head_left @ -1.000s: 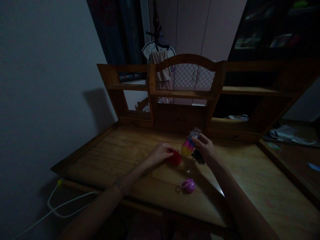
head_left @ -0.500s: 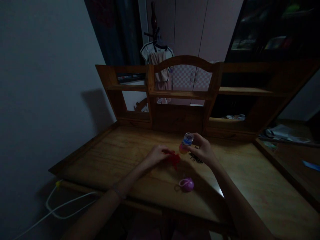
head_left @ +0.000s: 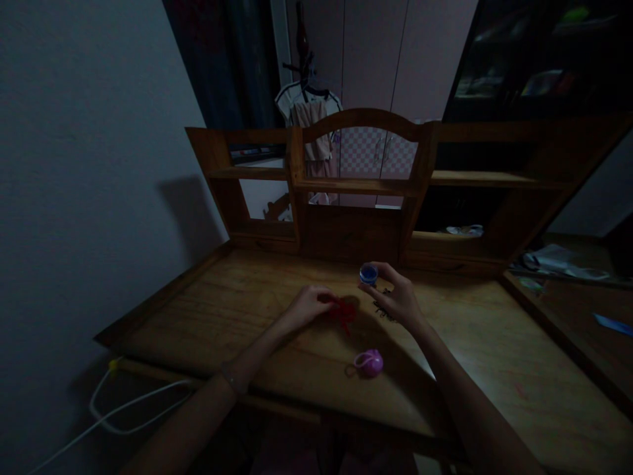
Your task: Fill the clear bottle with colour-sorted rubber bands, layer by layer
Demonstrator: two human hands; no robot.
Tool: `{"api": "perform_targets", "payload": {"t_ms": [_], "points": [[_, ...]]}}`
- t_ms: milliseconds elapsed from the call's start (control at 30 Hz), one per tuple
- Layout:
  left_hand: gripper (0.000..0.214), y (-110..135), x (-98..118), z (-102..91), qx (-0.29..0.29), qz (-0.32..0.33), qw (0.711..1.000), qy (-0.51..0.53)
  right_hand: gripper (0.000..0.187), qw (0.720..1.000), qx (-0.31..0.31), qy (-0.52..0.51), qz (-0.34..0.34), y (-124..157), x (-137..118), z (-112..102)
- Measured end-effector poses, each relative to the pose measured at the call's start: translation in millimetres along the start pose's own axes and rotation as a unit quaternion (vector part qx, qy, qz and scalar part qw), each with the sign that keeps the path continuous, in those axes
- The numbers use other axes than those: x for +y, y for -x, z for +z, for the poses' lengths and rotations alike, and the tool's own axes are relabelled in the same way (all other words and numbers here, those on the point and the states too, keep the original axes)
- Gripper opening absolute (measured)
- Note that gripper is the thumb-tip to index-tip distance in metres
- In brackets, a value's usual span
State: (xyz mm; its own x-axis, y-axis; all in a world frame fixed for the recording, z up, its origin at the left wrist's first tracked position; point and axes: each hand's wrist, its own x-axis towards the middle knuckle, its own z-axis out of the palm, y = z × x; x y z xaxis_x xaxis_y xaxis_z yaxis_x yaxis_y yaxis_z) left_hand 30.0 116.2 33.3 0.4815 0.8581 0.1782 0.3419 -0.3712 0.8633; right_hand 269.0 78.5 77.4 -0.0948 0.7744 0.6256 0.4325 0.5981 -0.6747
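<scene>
My left hand (head_left: 312, 303) pinches a bunch of thin red cord or ribbon (head_left: 346, 312), whose loose part lies on the wooden desk. In my right hand (head_left: 398, 295) is a small clear jar (head_left: 368, 274) with blue inside, gripped between thumb and fingers above the desk, its round mouth facing me. Under and beside the right hand lies a little pile of small dark pieces (head_left: 384, 307), too fine to name and partly covered. Nearer the front edge rests a round purple trinket (head_left: 372, 363) with a pink loop.
Wooden shelves (head_left: 356, 187) stand along the back of the desk (head_left: 247, 297). A white cable (head_left: 123, 430) hangs off the left front edge. On the right, a lower surface holds papers or plastic bags (head_left: 556, 260) and a blue item (head_left: 614, 324).
The jar has tipped in my right hand, so its mouth now turns toward me and its pink and yellow lower part no longer shows. My left hand has barely moved.
</scene>
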Motion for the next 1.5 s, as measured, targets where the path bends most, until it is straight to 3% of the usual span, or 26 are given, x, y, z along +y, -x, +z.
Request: {"api": "perform_targets", "payload": {"t_ms": [167, 300, 533, 633, 733, 833, 1033, 1233, 1400, 1500], "points": [[0.022, 4, 4, 1.7, 0.005, -0.019, 0.998, 0.057, 0.035, 0.999, -0.024, 0.026, -0.021, 2, -1, 3], [0.026, 1, 20, -13.1, 0.01, -0.015, 0.997, 0.073, 0.036, 0.998, -0.048, 0.015, -0.022, 3, 1, 5], [0.025, -25, 87, -50.3, -0.027, 0.045, 0.998, 0.02, 0.04, 0.997, -0.077, -0.021, 0.009, 6, 7, 12], [0.02, -35, 118, -53.5, -0.069, 0.114, 0.988, -0.073, 0.041, 0.996, -0.087, -0.029, 0.014, 6, 6, 14], [0.015, -44, 136, -50.7, -0.129, 0.163, 0.961, -0.184, 0.041, 0.995, -0.092, -0.017, 0.017, 6, 6, 15], [0.012, -52, 141, -45.5, -0.168, 0.187, 0.936, -0.247, 0.04, 0.995, -0.102, -0.014, 0.013, 7, 8, 16], [0.009, -61, 136, -36.3, -0.167, 0.182, 0.911, -0.33, 0.039, 0.995, -0.101, 0.008, 0.011, 9, 11, 17], [0.004, -59, 144, -32.2, -0.15, 0.163, 0.909, -0.352, 0.04, 0.995, -0.095, -0.018, 0.022, 8, 9, 19], [0.013, -59, 140, -29.4, -0.097, 0.182, 0.914, -0.35, 0.035, 0.994, -0.1, -0.029, 0.019, 8, 9, 19], [0.008, -60, 137, -28.1, -0.112, 0.176, 0.911, -0.357, 0.035, 0.995, -0.098, -0.022, 0.02, 8, 9, 20]]}}
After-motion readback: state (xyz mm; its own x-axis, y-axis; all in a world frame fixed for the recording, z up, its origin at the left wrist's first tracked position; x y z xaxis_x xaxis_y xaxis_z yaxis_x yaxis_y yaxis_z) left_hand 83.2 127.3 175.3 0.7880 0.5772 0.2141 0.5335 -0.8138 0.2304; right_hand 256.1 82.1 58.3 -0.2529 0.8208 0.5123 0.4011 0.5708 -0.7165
